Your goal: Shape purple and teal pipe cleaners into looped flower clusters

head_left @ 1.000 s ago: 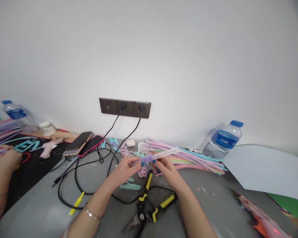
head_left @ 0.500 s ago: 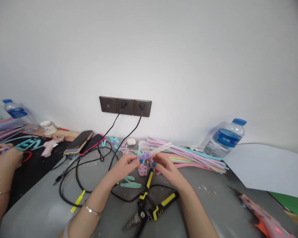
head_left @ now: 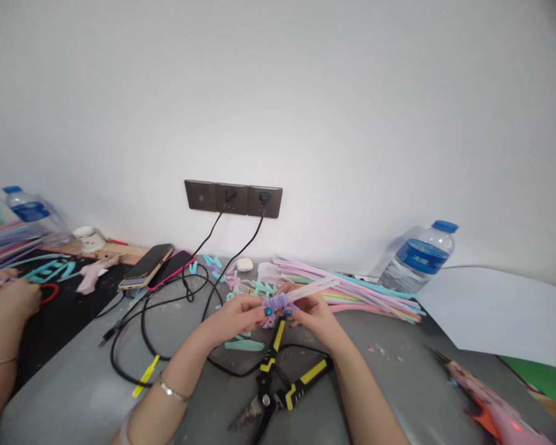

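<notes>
Between my fingertips is a purple pipe cleaner [head_left: 276,301], coiled in tight turns around pale pipe cleaner stems [head_left: 312,287] that stick out to the upper right. My left hand [head_left: 236,318] pinches the coil's left end. At its right end, my right hand [head_left: 312,315] has thumb and fingers closed on the purple strand. A pink looped flower shape [head_left: 269,322] shows partly below the coil. Just under my hands lie black and yellow pliers [head_left: 271,383] with open jaws. Teal pipe cleaner pieces [head_left: 244,345] rest beside my left hand.
Bundled pastel pipe cleaners [head_left: 370,296] lie at the right, before a water bottle [head_left: 419,259] and white paper [head_left: 495,315]. A pink glue gun [head_left: 491,395] is at the lower right. Black cables [head_left: 143,321] loop leftward near two phones [head_left: 148,267]. Another person's hands [head_left: 12,303] work far left.
My hands have shifted slightly to the right with the purple coil. The pale stems now slant lower and reach farther right, and the pink flower shape is more covered.
</notes>
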Available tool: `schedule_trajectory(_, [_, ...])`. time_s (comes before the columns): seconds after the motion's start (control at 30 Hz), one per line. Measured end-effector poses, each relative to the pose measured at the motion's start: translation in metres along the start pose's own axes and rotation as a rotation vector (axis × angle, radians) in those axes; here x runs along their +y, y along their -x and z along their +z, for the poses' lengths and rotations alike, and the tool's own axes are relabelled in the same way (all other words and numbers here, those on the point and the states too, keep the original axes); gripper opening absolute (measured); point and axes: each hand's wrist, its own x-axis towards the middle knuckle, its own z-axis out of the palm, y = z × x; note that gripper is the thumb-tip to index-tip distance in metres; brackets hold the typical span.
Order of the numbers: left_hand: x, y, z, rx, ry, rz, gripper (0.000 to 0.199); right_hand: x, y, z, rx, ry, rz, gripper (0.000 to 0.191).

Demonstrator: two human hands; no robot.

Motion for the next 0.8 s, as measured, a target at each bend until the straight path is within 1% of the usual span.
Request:
schedule_trajectory(0.17, [-0.001, 0.001, -0.003, -0.024, 0.075, 0.020, 0.041, 0.006, 0.004, -0.010, -0.057, -0.040, 0.083, 0.045])
schedule_trajectory(0.3, [-0.003, 0.001, -0.007, -0.015, 0.093, 0.009, 0.041, 0.017, 0.009, -0.019, -0.038, -0.010, 0.121, 0.049])
schedule_trajectory(0.37, [-0.004, 0.001, -0.007, -0.013, 0.083, 0.001, 0.041, 0.020, 0.010, -0.020, -0.005, -0.004, 0.107, 0.051])
schedule_trajectory(0.47, [-0.004, 0.001, -0.006, -0.036, 0.067, 0.004, 0.040, 0.017, 0.011, -0.018, 0.026, 0.041, 0.069, 0.046])
schedule_trajectory(0.57, [-0.003, 0.001, -0.005, -0.064, 0.075, 0.010, 0.039, 0.007, 0.009, -0.013, 0.012, 0.041, 0.041, 0.038])
schedule_trajectory(0.67, [-0.003, 0.002, -0.005, -0.084, 0.085, 0.016, 0.039, -0.002, 0.006, -0.008, -0.003, -0.021, -0.038, 0.036])
schedule_trajectory(0.73, [-0.003, 0.002, -0.005, -0.087, 0.086, 0.017, 0.040, -0.003, 0.005, -0.005, -0.016, -0.049, -0.081, 0.037])
schedule_trajectory(0.8, [-0.002, 0.003, -0.006, -0.086, 0.073, 0.011, 0.041, -0.002, 0.004, -0.004, -0.026, -0.070, -0.094, 0.036])
